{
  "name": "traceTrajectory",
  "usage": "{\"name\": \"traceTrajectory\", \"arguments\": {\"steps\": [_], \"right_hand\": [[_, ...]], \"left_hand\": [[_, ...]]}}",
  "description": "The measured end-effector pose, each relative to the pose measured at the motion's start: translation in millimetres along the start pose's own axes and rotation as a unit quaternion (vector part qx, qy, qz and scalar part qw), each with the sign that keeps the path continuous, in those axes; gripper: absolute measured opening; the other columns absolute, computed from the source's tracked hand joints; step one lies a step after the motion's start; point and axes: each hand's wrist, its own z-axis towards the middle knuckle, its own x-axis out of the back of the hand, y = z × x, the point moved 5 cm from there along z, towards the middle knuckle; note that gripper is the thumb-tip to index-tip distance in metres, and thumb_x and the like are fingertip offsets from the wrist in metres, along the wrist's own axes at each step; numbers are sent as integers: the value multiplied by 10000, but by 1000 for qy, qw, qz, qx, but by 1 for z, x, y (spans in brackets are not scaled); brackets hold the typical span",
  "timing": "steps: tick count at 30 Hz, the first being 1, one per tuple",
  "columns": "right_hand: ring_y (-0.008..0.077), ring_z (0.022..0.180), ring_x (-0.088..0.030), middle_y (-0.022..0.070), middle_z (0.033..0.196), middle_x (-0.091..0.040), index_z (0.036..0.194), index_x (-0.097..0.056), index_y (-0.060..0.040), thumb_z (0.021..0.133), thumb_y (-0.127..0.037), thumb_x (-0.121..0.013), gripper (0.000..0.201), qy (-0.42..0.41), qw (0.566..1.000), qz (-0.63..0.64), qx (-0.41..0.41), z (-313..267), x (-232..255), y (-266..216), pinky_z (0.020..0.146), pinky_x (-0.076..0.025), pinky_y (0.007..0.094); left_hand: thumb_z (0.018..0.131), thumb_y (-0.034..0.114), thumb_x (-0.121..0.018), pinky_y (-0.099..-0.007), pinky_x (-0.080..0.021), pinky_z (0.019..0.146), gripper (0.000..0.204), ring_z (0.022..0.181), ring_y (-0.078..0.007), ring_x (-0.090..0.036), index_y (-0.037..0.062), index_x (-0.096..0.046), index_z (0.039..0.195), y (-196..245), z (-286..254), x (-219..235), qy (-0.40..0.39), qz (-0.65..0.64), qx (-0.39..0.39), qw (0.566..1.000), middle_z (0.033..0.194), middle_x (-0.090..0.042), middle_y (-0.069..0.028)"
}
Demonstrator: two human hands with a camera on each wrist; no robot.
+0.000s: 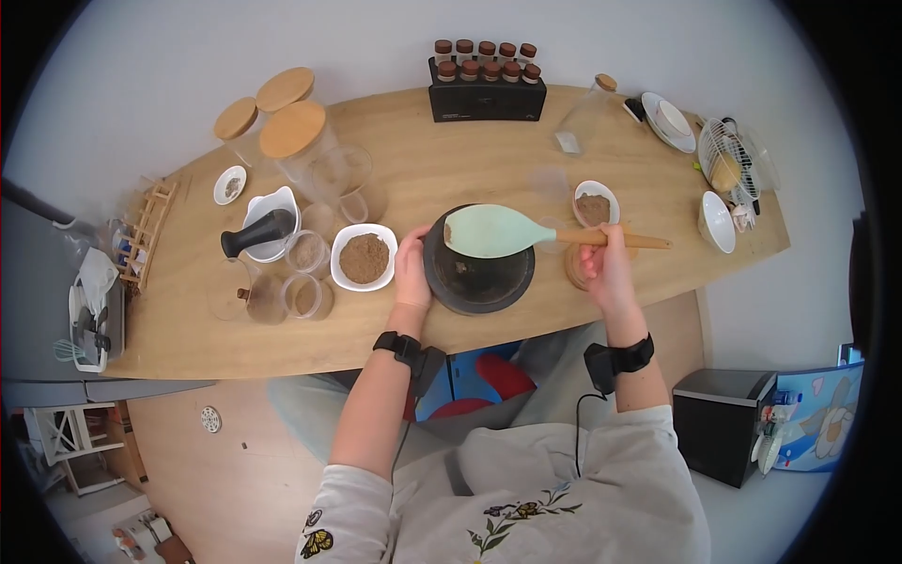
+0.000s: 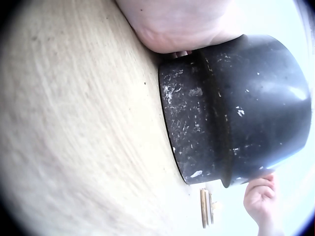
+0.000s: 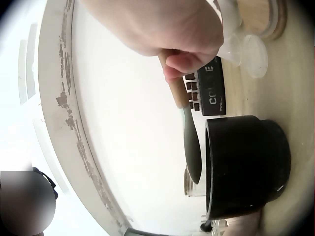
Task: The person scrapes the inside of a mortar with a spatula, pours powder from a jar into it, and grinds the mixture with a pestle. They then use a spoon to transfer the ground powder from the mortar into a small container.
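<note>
A black mortar [image 1: 481,293] stands on the wooden table, with some brown residue showing inside. My left hand [image 1: 412,273] rests against its left side, fingers round the wall; in the left wrist view the palm touches the mortar [image 2: 256,98]. My right hand [image 1: 613,273] grips the wooden handle of a spatula [image 1: 498,232], whose pale green head is over the mortar's opening with a brown smear at its tip. The right wrist view shows the green head [image 3: 192,147] beside the rim of the mortar [image 3: 241,167], and the right hand [image 3: 167,29] curled round the handle.
Left of the mortar are a white bowl of brown powder [image 1: 365,258], several clear cups and a black pestle [image 1: 258,232] on a white bowl. Behind stands a black spice rack [image 1: 487,99]. At the right are another powder bowl [image 1: 595,205], a round wooden lid and a white bowl [image 1: 717,223].
</note>
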Motion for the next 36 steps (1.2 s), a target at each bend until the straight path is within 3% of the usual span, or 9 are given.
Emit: {"name": "traceTrajectory", "arguments": {"steps": [8, 13, 16, 19, 21, 26, 29, 32, 36], "right_hand": [[92, 503, -482, 67, 640, -548, 868, -515, -9, 871, -223, -418, 235, -116, 985, -80, 99, -23, -85, -22, 435, -367, 195], [92, 595, -541, 70, 727, -579, 905, -541, 2, 854, -119, -471, 149, -266, 916, -249, 166, -56, -148, -16, 531, -444, 209], [80, 633, -546, 65, 761, -584, 923, -550, -3, 846, -97, -490, 136, -297, 850, -336, 275, -66, -161, -16, 575, -456, 195], [74, 654, -543, 69, 779, -584, 925, -550, 1, 844, -88, -490, 135, -286, 894, -270, 215, -68, -156, -18, 590, -451, 190], [76, 637, -538, 64, 755, -578, 922, -551, 2, 846, -85, -482, 134, -261, 913, -228, 216, -64, -146, -27, 571, -444, 193], [63, 582, -517, 47, 664, -552, 839, -534, -1, 836, -85, -470, 106, -153, 930, -211, 258, -55, -97, -81, 504, -413, 189], [58, 575, -507, 38, 655, -550, 795, -515, -12, 831, -102, -456, 113, -227, 901, -241, 281, -59, -92, -101, 496, -395, 183], [67, 562, -486, 28, 630, -535, 765, -508, -25, 817, -128, -464, 123, -221, 876, -349, 250, -64, -103, -93, 494, -378, 203], [81, 558, -464, 27, 610, -511, 739, -496, -27, 788, -160, -499, 142, -209, 817, -451, 294, -52, -113, -77, 503, -372, 242]], "left_hand": [[889, 213, -341, -270, -395, 799, 331, 898, -159, -500, -19, -538, 1020, -11, 1, 6, 28, 2, -27, 999, 979, -561, -68], [880, 202, -350, -287, -405, 787, 320, 884, -179, -510, -27, -544, 991, -8, -1, 6, 19, 80, -49, 995, 943, -564, -111], [871, 177, -335, -288, -411, 773, 309, 857, -176, -519, -31, -544, 962, -7, 0, 6, 10, 62, -37, 997, 905, -570, -117], [864, 156, -326, -282, -398, 798, 305, 875, -179, -518, -37, -540, 965, -13, 1, 8, 0, 37, -16, 999, 917, -572, -111], [859, 146, -340, -280, -368, 859, 304, 932, -195, -506, -43, -536, 995, -16, 1, 7, -3, 14, -3, 1000, 969, -568, -112], [861, 174, -312, -273, -408, 805, 330, 879, -160, -524, -28, -546, 976, -11, 1, 4, 7, -9, -20, 1000, 950, -583, -94], [859, 180, -314, -278, -406, 814, 341, 893, -163, -524, -33, -545, 990, -8, 1, 4, 4, 2, -18, 1000, 962, -583, -99], [858, 186, -307, -278, -410, 816, 351, 901, -165, -526, -33, -542, 999, -11, 2, 4, 4, -15, -10, 1000, 970, -582, -100], [855, 144, -308, -281, -393, 835, 327, 906, -177, -518, -39, -549, 980, -10, 1, 1, -1, -73, 27, 997, 964, -581, -100]]}}
